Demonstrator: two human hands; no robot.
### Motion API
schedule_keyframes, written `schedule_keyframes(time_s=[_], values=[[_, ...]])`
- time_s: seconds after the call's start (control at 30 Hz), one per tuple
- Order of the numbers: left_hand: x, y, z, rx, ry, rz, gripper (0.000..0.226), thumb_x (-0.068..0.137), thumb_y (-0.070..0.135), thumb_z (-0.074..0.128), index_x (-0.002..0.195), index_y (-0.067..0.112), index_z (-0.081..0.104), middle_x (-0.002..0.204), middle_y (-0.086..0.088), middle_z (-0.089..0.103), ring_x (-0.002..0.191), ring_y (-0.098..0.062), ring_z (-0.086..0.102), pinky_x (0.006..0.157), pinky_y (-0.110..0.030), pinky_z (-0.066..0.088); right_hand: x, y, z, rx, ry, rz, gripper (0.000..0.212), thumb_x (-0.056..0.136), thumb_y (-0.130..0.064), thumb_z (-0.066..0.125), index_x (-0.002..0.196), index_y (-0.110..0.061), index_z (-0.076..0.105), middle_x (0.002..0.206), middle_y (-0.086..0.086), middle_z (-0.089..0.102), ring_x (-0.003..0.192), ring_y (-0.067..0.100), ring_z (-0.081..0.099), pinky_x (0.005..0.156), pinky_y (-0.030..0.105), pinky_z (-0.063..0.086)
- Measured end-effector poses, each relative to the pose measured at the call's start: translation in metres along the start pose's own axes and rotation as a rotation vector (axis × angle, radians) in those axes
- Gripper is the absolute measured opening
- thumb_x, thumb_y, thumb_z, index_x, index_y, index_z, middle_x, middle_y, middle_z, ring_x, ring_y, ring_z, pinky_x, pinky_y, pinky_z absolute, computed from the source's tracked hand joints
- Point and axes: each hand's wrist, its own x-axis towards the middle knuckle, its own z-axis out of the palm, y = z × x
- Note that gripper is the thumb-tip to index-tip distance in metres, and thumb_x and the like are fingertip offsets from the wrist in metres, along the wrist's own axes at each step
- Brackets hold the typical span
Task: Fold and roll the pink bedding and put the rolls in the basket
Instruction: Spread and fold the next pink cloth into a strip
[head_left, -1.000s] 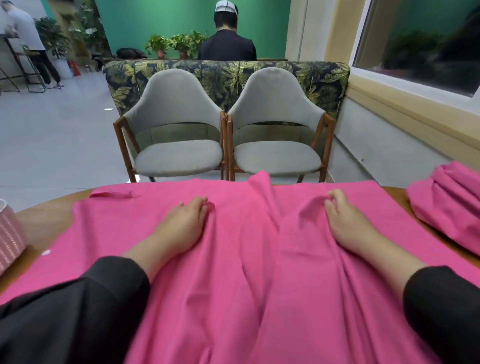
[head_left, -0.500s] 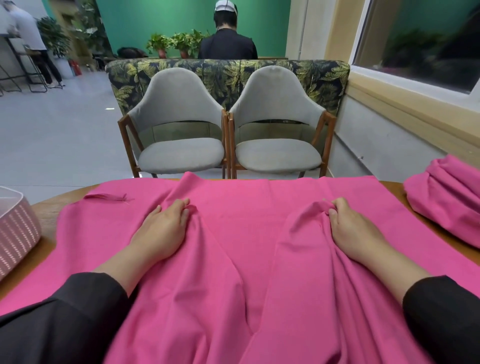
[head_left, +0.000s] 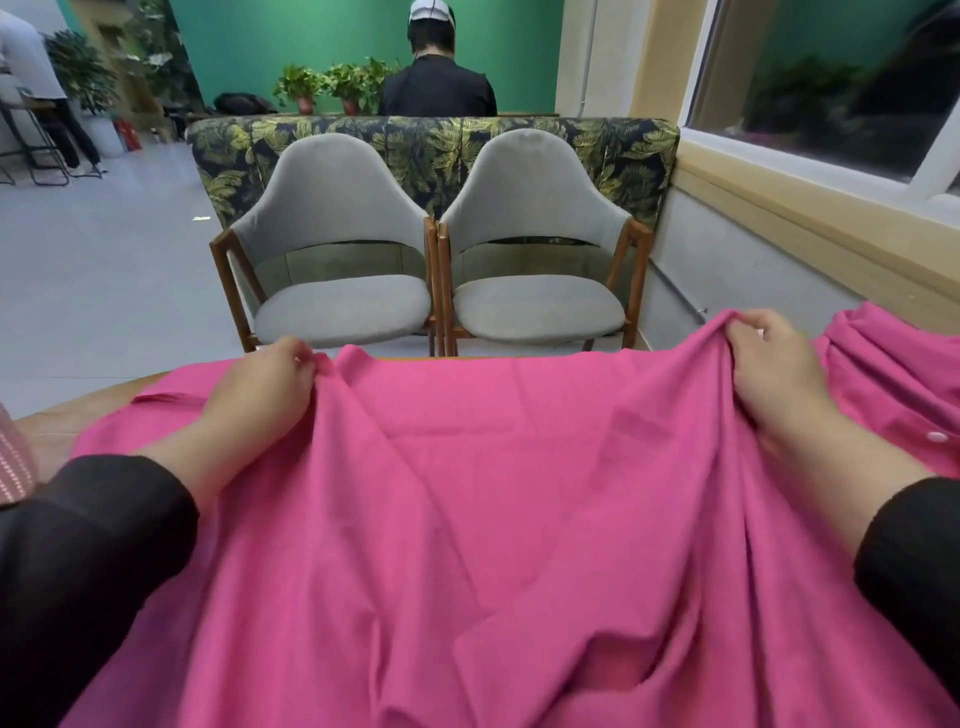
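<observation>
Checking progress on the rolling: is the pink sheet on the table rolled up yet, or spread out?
Spread out, not rolled: the pink sheet lies open across the table, wrinkled, its far edge pinched by the left hand and right hand.

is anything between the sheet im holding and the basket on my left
Nothing separate shows in the way. Both hands, left hand and right hand, pinch the pink sheet at its far edge. The basket sits at the left frame edge, partly hidden behind the black sleeve.
</observation>
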Motion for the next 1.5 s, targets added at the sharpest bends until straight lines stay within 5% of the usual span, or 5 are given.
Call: schedule_keyframes(time_s=[0.13,0.5,0.9,1.1,1.5], values=[[-0.015,0.081,0.009,-0.129,0.014,0.276,0.019,0.099,0.029,0.052,0.104,0.017,0.067,0.099,-0.005,0.073,0.090,-0.029,0.065,0.077,-0.039,0.051,0.017,0.017,0.004,0.029,-0.130,0.132,0.024,0.090,-0.026,0.051,0.100,-0.027,0.072,0.104,-0.003,0.073,0.101,0.020,0.066,0.091,0.039,0.055],[-0.077,0.207,0.059,-0.280,-0.935,0.255,0.039,0.084,0.046,0.074,0.082,0.007,0.071,0.066,-0.005,0.063,0.057,-0.020,0.051,0.059,-0.027,0.042,0.016,0.035,-0.011,0.716,-0.132,0.395,0.036,0.081,0.007,0.038,0.094,-0.010,0.066,0.086,0.005,0.065,0.078,0.016,0.061,0.063,0.021,0.052],[-0.102,0.229,0.066,0.032,-0.742,0.471,0.025,0.090,0.039,0.065,0.079,0.019,0.055,0.091,-0.008,0.066,0.081,-0.026,0.056,0.066,-0.030,0.038,0.011,0.048,-0.037,0.923,-0.331,0.479,0.030,0.087,0.002,0.044,0.096,-0.015,0.067,0.088,0.004,0.069,0.077,0.016,0.066,0.081,0.031,0.056],[-0.066,0.221,0.046,-0.255,-0.562,0.251,0.020,0.101,0.039,0.053,0.098,0.020,0.060,0.098,-0.002,0.062,0.093,-0.022,0.059,0.071,-0.028,0.036,0.011,0.051,-0.045,0.493,-0.560,0.425,0.009,0.093,-0.010,0.067,0.095,-0.001,0.070,0.087,0.015,0.072,0.074,0.019,0.068,0.071,0.031,0.060],[0.046,0.264,0.101,-0.191,-0.376,0.347,0.008,0.098,0.026,0.061,0.092,0.021,0.062,0.098,-0.007,0.064,0.090,-0.022,0.056,0.073,-0.027,0.036,0.092,0.079,-0.002,-0.358,-0.165,0.191,0.027,0.097,-0.026,0.060,0.079,-0.006,0.063,0.081,0.013,0.061,0.077,0.029,0.057,0.058,0.030,0.033]])
